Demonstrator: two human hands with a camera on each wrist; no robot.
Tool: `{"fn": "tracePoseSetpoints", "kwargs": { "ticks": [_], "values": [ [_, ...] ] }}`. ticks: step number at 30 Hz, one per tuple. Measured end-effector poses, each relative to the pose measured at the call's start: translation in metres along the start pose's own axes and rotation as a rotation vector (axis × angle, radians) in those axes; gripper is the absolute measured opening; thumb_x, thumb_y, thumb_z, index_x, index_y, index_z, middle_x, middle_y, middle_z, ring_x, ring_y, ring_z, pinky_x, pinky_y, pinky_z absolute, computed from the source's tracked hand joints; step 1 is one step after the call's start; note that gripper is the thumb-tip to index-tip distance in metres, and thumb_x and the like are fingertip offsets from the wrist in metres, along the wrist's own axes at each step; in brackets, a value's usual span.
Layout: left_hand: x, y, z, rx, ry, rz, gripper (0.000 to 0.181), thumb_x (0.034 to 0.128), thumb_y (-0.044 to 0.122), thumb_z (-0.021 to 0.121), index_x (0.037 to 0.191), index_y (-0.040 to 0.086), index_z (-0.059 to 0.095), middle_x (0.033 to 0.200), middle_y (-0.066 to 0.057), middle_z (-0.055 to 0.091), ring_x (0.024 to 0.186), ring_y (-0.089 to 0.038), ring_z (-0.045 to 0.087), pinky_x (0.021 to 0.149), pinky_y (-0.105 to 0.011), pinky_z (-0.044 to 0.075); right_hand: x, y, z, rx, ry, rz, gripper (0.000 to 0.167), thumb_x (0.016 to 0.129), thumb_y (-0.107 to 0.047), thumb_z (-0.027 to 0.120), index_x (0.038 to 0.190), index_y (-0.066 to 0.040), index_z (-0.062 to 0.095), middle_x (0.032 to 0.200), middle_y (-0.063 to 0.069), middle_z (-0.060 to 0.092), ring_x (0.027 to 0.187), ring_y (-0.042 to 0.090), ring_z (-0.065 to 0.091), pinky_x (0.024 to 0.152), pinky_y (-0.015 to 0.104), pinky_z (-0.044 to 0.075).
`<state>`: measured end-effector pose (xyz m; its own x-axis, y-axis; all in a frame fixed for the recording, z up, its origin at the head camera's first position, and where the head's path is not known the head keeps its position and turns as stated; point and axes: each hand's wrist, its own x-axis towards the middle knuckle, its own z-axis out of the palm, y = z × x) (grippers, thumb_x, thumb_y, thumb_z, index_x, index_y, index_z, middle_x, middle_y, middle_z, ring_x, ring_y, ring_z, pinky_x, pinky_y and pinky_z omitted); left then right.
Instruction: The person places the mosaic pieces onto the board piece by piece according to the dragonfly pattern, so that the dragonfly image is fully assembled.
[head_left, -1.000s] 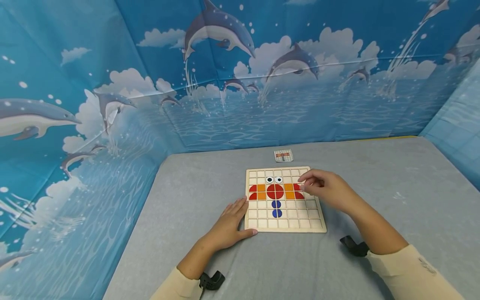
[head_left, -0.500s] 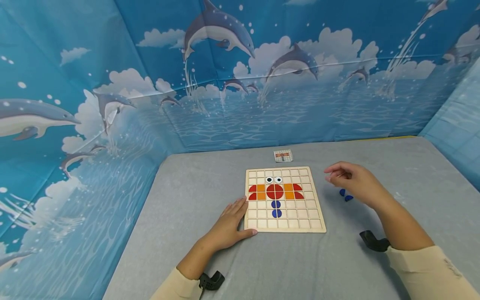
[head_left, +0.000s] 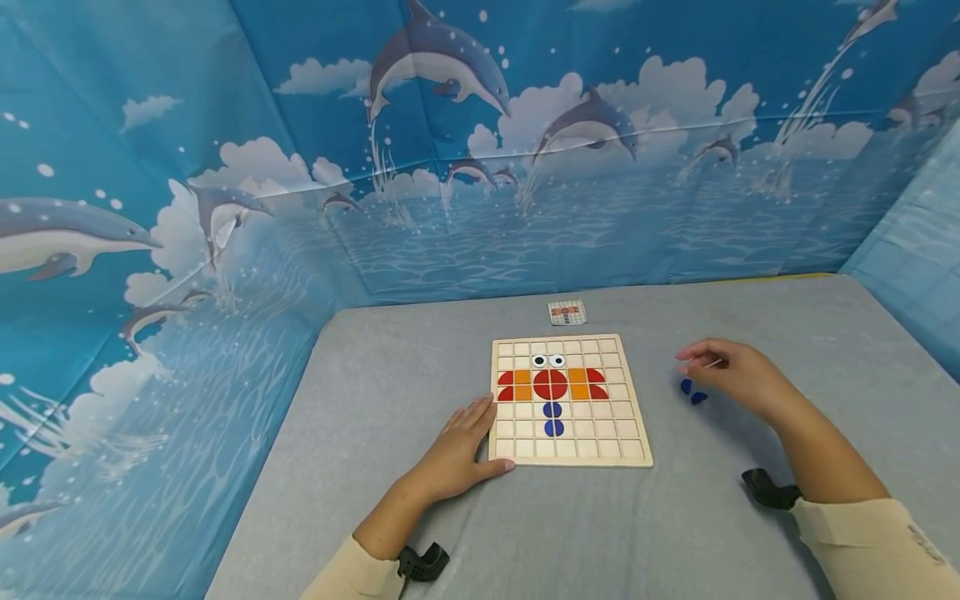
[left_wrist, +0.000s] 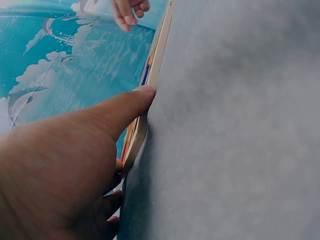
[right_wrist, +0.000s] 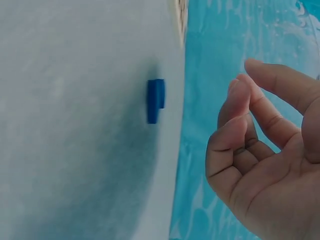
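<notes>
A wooden grid board (head_left: 592, 450) lies on the table, bearing two eye pieces (head_left: 548, 361), a red circle (head_left: 551, 384), orange squares (head_left: 522, 385), red quarter-round pieces (head_left: 597, 384) at both ends and blue rounded pieces (head_left: 553, 419) below. My left hand (head_left: 459, 450) rests at the board's left edge, fingers extended; in the left wrist view its thumb (left_wrist: 125, 107) touches the board's edge. My right hand (head_left: 738, 377) hovers right of the board with loosely bent fingers. In the right wrist view nothing shows between its fingertips. Two loose blue pieces (head_left: 693, 392) lie just below it.
A small pattern card (head_left: 567, 312) lies behind the board. The grey table (head_left: 360, 400) meets a blue dolphin-print curtain (head_left: 450, 242) at the back and left. A black wrist camera (head_left: 423, 562) sits on the left wrist, another (head_left: 768, 490) on the right.
My right hand has moved right, away from the board's right side, then slightly lower beside the loose blue pieces, which came into sight. The left hand stays in place.
</notes>
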<state>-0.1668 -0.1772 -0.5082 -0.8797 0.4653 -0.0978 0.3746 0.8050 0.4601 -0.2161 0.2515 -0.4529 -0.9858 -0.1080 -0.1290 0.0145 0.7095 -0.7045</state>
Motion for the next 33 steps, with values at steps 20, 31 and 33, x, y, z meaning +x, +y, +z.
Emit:
{"fn": "tracePoseSetpoints", "kwargs": {
  "ticks": [20, 31, 33],
  "values": [
    [0.0, -0.002, 0.003, 0.006, 0.002, -0.004, 0.094, 0.0919, 0.055, 0.068, 0.162, 0.01, 0.023, 0.172, 0.0, 0.015, 0.159, -0.019, 0.013, 0.13, -0.045, 0.014, 0.013, 0.037, 0.008, 0.021, -0.059, 0.088, 0.043, 0.096, -0.026, 0.067, 0.127, 0.003, 0.061, 0.091, 0.006, 0.063, 0.078, 0.017, 0.056, 0.062, 0.03, 0.049],
    [0.0, -0.001, 0.001, 0.008, 0.002, 0.0, 0.094, 0.0918, 0.055, 0.068, 0.162, 0.011, 0.024, 0.172, 0.001, 0.015, 0.159, -0.019, 0.014, 0.13, -0.046, 0.015, 0.012, 0.038, 0.01, -0.038, -0.074, 0.084, 0.042, 0.093, -0.028, 0.071, 0.122, 0.002, 0.063, 0.087, 0.005, 0.056, 0.074, 0.019, 0.048, 0.059, 0.032, 0.039],
    [0.0, -0.001, 0.001, 0.008, 0.002, -0.002, 0.094, 0.0918, 0.055, 0.068, 0.162, 0.011, 0.024, 0.172, 0.001, 0.015, 0.159, -0.019, 0.014, 0.13, -0.046, 0.015, 0.011, 0.037, 0.011, -0.042, -0.079, 0.075, 0.039, 0.093, -0.027, 0.071, 0.118, 0.002, 0.064, 0.085, 0.005, 0.056, 0.073, 0.02, 0.047, 0.057, 0.032, 0.039]
  ]
}}
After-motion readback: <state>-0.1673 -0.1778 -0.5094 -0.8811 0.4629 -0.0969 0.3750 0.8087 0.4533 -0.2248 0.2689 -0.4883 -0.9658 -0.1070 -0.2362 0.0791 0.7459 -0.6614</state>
